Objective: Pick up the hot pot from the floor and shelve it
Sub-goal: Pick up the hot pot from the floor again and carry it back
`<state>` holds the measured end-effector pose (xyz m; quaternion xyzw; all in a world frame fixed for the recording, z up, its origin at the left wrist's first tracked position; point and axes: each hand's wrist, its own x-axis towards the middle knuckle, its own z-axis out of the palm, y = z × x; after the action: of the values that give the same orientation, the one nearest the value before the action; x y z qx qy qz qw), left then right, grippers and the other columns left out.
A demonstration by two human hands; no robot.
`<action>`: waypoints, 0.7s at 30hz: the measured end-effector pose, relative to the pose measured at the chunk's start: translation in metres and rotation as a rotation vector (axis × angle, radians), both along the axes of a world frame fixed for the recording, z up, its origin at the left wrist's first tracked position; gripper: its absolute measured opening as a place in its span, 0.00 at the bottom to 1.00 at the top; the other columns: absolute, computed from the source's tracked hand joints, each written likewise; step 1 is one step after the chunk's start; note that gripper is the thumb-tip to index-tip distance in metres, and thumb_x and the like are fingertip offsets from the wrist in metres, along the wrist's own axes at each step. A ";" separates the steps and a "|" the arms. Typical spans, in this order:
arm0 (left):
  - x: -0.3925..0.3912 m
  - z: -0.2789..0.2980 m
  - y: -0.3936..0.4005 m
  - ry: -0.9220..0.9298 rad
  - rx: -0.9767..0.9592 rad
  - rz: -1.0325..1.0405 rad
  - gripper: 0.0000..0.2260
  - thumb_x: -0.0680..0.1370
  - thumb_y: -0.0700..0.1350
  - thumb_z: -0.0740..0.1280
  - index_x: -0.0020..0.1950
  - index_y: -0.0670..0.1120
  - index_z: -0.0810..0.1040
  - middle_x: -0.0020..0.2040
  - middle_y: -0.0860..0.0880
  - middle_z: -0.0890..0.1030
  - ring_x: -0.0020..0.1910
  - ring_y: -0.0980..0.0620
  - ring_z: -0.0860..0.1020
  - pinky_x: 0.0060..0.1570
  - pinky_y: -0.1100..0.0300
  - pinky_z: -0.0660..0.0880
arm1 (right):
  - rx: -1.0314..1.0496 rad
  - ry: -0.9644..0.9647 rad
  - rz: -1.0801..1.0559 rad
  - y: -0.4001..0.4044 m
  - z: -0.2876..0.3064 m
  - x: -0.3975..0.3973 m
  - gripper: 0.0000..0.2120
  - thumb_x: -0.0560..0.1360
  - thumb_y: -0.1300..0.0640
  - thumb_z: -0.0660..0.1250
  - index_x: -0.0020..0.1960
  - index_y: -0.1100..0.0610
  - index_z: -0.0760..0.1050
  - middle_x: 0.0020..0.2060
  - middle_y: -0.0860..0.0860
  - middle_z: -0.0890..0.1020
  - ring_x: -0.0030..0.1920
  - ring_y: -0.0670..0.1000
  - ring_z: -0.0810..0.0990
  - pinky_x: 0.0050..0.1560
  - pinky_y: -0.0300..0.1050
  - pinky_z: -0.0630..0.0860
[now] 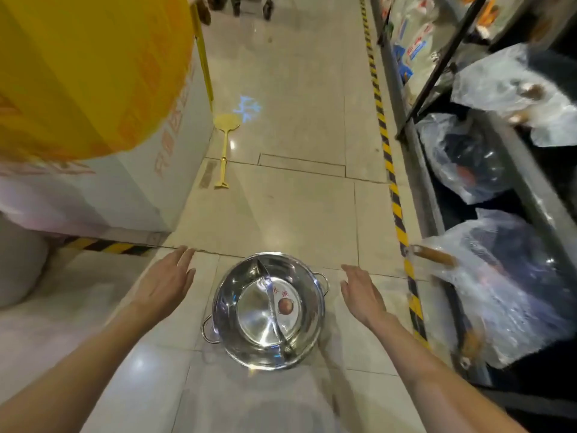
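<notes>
A shiny steel hot pot (pixel 246 310) stands on the tiled floor below me, with a curved divider across its middle, a red sticker inside and a loop handle on each side. My left hand (pixel 168 284) hovers to the left of the pot, fingers spread, touching nothing. On the pot's other side my right hand (pixel 363 293) is held flat, also apart from the rim. The shelf (pixel 437 214) runs along the right edge of the aisle.
Woks wrapped in clear plastic bags (pixel 515 292) fill the low shelf on the right, one wooden handle (pixel 434 256) poking out toward the aisle. Yellow-black hazard tape (pixel 396 201) lines the shelf base. A yellow swatter (pixel 225 142) lies by the white-and-yellow display (pixel 125 151) on the left.
</notes>
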<state>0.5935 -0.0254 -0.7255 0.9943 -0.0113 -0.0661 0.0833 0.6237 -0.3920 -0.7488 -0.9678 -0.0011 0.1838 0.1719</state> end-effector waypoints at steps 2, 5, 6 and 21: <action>0.004 -0.068 0.004 0.022 -0.010 0.017 0.21 0.77 0.43 0.62 0.68 0.38 0.66 0.68 0.36 0.71 0.65 0.37 0.72 0.62 0.43 0.72 | 0.012 0.020 -0.024 0.011 -0.061 0.001 0.21 0.79 0.60 0.54 0.71 0.58 0.59 0.70 0.56 0.66 0.70 0.56 0.63 0.68 0.49 0.64; 0.009 -0.161 0.005 0.066 -0.040 0.066 0.22 0.79 0.46 0.58 0.71 0.40 0.61 0.72 0.39 0.66 0.69 0.41 0.68 0.66 0.45 0.69 | 0.022 0.024 -0.046 0.022 -0.145 0.001 0.21 0.79 0.61 0.54 0.72 0.58 0.57 0.70 0.56 0.66 0.69 0.56 0.64 0.67 0.46 0.63; 0.011 -0.189 0.005 0.085 -0.052 0.081 0.23 0.79 0.47 0.56 0.72 0.41 0.59 0.73 0.40 0.64 0.70 0.42 0.66 0.67 0.46 0.68 | 0.029 0.023 -0.058 0.023 -0.171 0.002 0.22 0.79 0.61 0.54 0.72 0.58 0.56 0.70 0.56 0.65 0.70 0.56 0.64 0.68 0.45 0.62; 0.034 -0.327 -0.010 0.143 -0.324 0.141 0.27 0.76 0.37 0.61 0.73 0.44 0.54 0.71 0.41 0.64 0.52 0.45 0.76 0.50 0.49 0.75 | 0.116 -0.174 -0.148 0.010 -0.297 -0.025 0.22 0.79 0.58 0.56 0.72 0.53 0.57 0.64 0.55 0.71 0.63 0.55 0.69 0.65 0.50 0.70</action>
<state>0.6275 -0.0354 -1.0520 0.9589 0.0539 -0.1279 0.2474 0.5984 -0.3821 -1.0461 -0.9660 0.0450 0.0858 0.2397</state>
